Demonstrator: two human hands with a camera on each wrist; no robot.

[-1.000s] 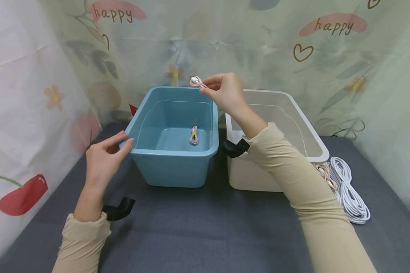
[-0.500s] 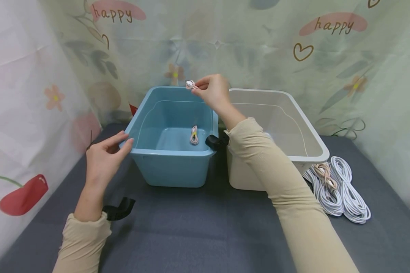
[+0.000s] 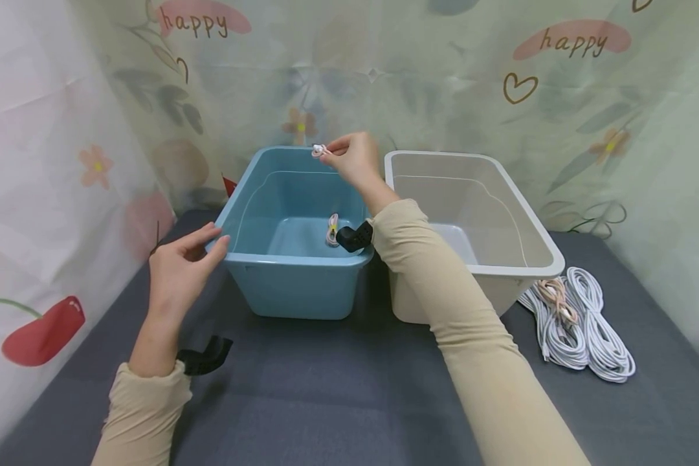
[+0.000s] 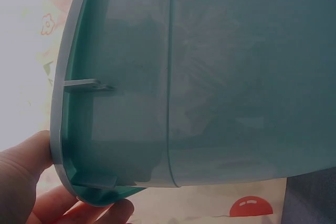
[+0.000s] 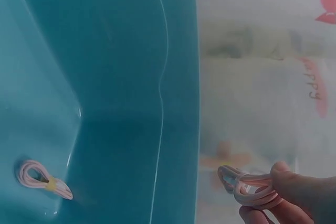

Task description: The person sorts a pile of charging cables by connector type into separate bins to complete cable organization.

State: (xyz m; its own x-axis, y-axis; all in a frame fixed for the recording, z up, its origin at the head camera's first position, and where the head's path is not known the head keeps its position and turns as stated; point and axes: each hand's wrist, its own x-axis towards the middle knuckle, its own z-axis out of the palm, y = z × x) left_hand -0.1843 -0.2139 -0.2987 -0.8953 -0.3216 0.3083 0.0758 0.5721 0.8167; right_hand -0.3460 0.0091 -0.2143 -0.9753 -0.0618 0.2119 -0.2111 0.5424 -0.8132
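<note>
My right hand (image 3: 356, 160) pinches a small coiled pink-and-white cable (image 3: 319, 151) between thumb and fingers, over the far rim of the blue bin (image 3: 294, 261). In the right wrist view the bundled loops of this charging cable (image 5: 257, 199) stick out past the fingertips. A second coiled pink cable (image 3: 332, 226), bound with a yellow tie, lies on the bin's floor near its right side. At the bin's near left corner, my left hand (image 3: 177, 268) grips the rim, thumb and fingers on either side of the corner in the left wrist view.
A beige bin (image 3: 532, 213) stands to the right of the blue one, its near side partly covered by my right sleeve. Beyond it lie coiled white cables (image 3: 597, 323) and a pinkish cable (image 3: 556, 301) on the dark tablecloth (image 3: 326, 388). A printed curtain (image 3: 443, 84) hangs behind.
My right hand has moved left and slightly down with the coiled cable, from between the bins to over the blue bin's far rim. The left hand stays at the corner.
</note>
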